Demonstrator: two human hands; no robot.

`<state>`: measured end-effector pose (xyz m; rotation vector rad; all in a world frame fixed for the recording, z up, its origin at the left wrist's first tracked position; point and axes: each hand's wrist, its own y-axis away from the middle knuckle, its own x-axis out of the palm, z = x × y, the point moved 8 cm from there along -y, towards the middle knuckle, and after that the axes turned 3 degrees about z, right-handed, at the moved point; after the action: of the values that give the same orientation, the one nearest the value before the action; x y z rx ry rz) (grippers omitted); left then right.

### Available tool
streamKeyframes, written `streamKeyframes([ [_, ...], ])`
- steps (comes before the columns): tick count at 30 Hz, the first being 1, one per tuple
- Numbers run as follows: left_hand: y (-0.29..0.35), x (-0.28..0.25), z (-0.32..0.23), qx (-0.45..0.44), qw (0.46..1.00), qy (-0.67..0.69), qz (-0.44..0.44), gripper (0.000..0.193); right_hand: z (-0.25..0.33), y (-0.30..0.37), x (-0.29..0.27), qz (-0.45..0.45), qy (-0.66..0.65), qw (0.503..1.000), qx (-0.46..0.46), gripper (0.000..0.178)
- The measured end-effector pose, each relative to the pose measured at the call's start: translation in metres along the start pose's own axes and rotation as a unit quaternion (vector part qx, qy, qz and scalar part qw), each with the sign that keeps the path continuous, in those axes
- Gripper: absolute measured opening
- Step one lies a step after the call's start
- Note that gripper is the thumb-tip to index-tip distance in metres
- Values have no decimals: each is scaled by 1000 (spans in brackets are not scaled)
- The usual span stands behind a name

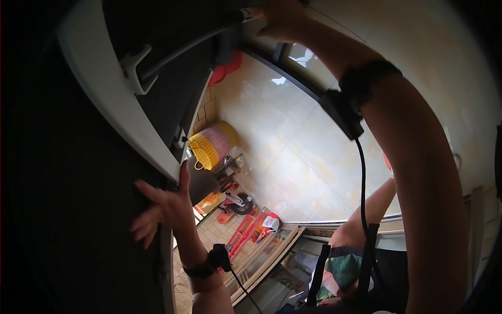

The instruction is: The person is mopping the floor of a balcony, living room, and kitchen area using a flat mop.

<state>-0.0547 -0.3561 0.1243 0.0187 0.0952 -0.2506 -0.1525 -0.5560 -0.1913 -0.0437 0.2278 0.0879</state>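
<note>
Here, white-framed dark window panel (104, 99).

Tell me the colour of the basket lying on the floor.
The basket is yellow with a pinkish checked side, seen best in the head view.

Both forearms are bare, with no sleeves. The left hand (162, 209) has a black band (201, 269) around its wrist, carrying a small black boxy unit (219, 256) on the right side; a thin black cable (241, 288) runs from it toward the near edge. The right hand (280, 18), at the far top, wears a wider black wrist strap (368, 78) with a black rectangular block (342, 112) fixed to it, and a thicker black cord (362, 183) hangs from that block. Near the bottom right, patterned green, white and red shorts (342, 272) show, crossed by two black straps (319, 272).
</note>
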Motion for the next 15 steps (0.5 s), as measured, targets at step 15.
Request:
streamKeyframes([
  [15, 5, -10, 2, 3, 998, -31, -59, 81, 433, 186, -279, -210, -411, 840, -284, 43],
])
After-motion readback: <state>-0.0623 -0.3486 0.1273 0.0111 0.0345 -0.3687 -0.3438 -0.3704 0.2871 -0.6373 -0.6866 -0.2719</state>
